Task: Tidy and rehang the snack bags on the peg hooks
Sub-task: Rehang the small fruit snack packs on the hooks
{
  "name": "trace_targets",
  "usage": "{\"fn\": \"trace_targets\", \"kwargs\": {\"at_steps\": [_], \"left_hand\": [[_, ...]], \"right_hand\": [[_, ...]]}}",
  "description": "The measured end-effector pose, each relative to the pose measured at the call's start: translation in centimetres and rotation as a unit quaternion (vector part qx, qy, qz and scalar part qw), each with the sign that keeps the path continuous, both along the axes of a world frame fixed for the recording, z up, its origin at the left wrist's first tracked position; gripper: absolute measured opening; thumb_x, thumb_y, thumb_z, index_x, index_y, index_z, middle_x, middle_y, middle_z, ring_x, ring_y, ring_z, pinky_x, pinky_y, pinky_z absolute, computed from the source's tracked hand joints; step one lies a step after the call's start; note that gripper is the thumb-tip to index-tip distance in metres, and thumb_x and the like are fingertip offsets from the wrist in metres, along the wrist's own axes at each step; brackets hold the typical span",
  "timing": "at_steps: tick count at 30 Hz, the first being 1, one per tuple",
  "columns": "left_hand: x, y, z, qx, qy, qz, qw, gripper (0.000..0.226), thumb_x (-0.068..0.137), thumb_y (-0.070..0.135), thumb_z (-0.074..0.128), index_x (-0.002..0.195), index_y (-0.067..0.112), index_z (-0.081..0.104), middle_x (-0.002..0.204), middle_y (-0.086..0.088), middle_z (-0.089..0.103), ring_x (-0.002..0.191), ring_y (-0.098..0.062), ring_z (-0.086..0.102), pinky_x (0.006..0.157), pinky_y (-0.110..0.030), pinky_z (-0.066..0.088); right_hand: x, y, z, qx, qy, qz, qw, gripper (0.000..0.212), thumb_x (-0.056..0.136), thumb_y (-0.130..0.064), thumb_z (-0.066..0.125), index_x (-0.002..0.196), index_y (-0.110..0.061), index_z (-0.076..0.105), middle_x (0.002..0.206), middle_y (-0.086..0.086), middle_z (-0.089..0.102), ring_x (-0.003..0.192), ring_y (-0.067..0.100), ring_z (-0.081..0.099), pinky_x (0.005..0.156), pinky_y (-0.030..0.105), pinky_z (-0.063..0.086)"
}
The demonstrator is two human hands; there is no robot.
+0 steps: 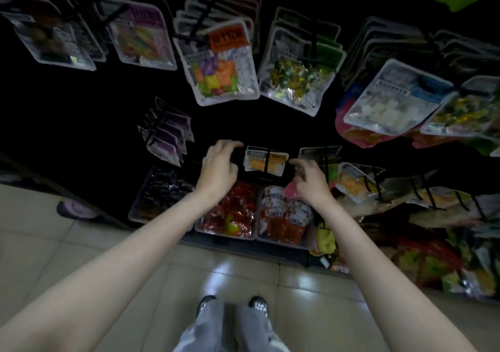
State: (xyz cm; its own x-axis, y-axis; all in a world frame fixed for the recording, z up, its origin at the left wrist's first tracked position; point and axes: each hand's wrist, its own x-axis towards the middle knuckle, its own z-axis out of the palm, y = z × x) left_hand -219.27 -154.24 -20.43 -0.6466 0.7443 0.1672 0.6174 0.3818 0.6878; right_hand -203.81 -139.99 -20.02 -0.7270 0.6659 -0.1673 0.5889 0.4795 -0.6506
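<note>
Snack bag [265, 163], orange-fronted, hangs on a black peg hook [268, 159] between both hands. The left hand [219, 168] hovers just beside it, fingers loosely curled and empty; the right hand [309, 179] likewise grips nothing, above bins of red packets [235, 212].

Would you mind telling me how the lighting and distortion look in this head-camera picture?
Head view: dim overall, with the display backing nearly black behind the hanging bags; glare patches on the floor tiles; wide-angle bending stretches both forearms at the edges; print on the bags is too soft to read.
</note>
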Motion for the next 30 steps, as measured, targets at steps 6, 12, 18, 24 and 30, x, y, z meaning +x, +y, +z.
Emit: {"fn": "trace_targets", "kwargs": {"at_steps": [6,12,18,24,30], "left_hand": [[1.8,1.2,-1.9,-0.097,-0.005,-0.097,0.991,0.053,0.084,-0.003,0.049,0.135,0.012,0.046,0.138,-0.010,0.044,0.126,-0.031,0.038,0.105,-0.045,0.033],[3.4,2.0,-2.5,-0.084,0.010,-0.092,0.992,0.044,0.086,-0.003,0.049,0.129,0.007,0.052,0.131,-0.015,0.048,0.122,-0.033,0.042,0.103,-0.042,0.036],[6.7,4.5,-2.7,-0.086,0.025,-0.109,0.990,0.043,0.086,-0.003,0.050,0.129,0.004,0.051,0.128,-0.016,0.049,0.121,-0.032,0.044,0.101,-0.042,0.037],[10.8,7.4,-2.8,-0.104,0.036,-0.151,0.982,0.045,0.088,-0.001,0.049,0.132,0.005,0.047,0.133,-0.015,0.047,0.127,-0.031,0.039,0.106,-0.040,0.032],[13.6,9.7,-3.2,-0.141,0.036,-0.160,0.976,0.048,0.088,0.002,0.051,0.135,0.005,0.044,0.136,-0.014,0.044,0.128,-0.031,0.037,0.108,-0.042,0.030]], "right_hand": [[0.9,0.5,-2.3,-0.038,0.023,-0.044,0.998,0.046,0.094,0.001,0.044,0.137,-0.013,0.040,0.132,0.014,0.043,0.113,0.027,0.050,0.087,0.022,0.038],[3.8,1.0,-1.4,0.077,0.170,-0.126,0.974,0.044,0.090,0.005,0.046,0.132,-0.006,0.044,0.131,0.015,0.039,0.117,0.018,0.044,0.090,0.009,0.029],[11.2,5.5,-0.5,0.242,0.107,-0.292,0.919,0.038,0.086,0.007,0.044,0.123,-0.001,0.048,0.133,0.019,0.037,0.123,0.031,0.036,0.097,0.030,0.030],[15.2,13.1,-0.7,0.075,-0.100,-0.142,0.982,0.037,0.094,-0.003,0.048,0.131,-0.006,0.048,0.132,0.017,0.051,0.119,0.032,0.050,0.081,0.028,0.035],[15.3,16.0,-4.2,0.051,-0.054,-0.125,0.989,0.033,0.093,-0.004,0.052,0.124,-0.009,0.059,0.126,0.016,0.058,0.115,0.032,0.054,0.089,0.035,0.044]]}}
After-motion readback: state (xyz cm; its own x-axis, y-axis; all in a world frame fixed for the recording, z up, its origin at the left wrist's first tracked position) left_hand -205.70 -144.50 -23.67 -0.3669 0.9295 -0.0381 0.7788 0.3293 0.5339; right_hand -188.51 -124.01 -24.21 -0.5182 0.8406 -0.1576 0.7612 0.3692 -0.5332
